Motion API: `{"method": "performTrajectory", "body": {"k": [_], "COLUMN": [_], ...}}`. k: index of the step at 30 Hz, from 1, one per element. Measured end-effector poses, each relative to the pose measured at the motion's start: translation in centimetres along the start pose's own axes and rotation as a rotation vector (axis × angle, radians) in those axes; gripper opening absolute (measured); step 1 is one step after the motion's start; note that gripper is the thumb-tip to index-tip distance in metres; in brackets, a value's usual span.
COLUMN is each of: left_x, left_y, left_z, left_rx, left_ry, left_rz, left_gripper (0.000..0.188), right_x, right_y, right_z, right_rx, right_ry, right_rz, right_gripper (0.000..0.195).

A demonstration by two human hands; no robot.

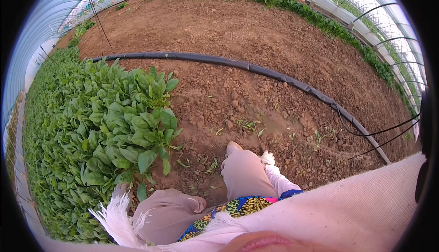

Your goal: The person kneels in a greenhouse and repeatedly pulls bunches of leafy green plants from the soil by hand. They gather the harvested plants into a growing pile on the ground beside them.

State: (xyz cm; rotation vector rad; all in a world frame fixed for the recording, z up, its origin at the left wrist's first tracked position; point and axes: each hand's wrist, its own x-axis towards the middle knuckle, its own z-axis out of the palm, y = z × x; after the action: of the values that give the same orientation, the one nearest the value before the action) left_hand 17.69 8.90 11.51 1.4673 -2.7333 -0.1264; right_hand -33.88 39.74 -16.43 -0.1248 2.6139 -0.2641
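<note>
My right hand, pale and perhaps gloved, is beside my bent knee, low over the soil. From it a thin, dark, rod-like tool points away across the ground; its exact kind is unclear. My left hand is out of view; a sleeve-like piece of cloth reaches the edge of the leafy plants, and leaves cover what lies beyond it. The dense bed of broad-leaved green plants, likely spinach, fills the left side. Loose leaves and small plant scraps lie on the brown soil ahead of my knees.
A black hose curves across the soil from upper left to lower right. Thin dark rods stand near the bed's far end, and black lines cross at right. A green plant row follows the plastic greenhouse wall. Pink fringed cloth hangs close to the plants.
</note>
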Motion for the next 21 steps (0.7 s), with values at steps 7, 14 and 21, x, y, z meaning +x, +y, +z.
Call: {"method": "performTrajectory", "body": {"k": [7, 14, 21], "left_x": [7.8, 13.8, 12.4], "left_y": [8.5, 12.3, 18.3], "left_z": [0.8, 6.6, 11.8], "left_rx": [0.079, 0.134, -0.165], "left_ry": [-0.311, -0.393, -0.708], "left_rz": [0.183, 0.688, 0.953], "left_gripper": [0.023, 0.031, 0.028], "right_x": [3.0, 6.6, 7.6], "right_y": [2.5, 3.4, 3.9], "right_z": [3.0, 4.4, 5.9], "right_rx": [-0.117, -0.193, -0.267], "right_ry": [0.121, 0.146, 0.191], "right_rz": [-0.063, -0.149, -0.194], "right_gripper": [0.055, 0.026, 0.018]}}
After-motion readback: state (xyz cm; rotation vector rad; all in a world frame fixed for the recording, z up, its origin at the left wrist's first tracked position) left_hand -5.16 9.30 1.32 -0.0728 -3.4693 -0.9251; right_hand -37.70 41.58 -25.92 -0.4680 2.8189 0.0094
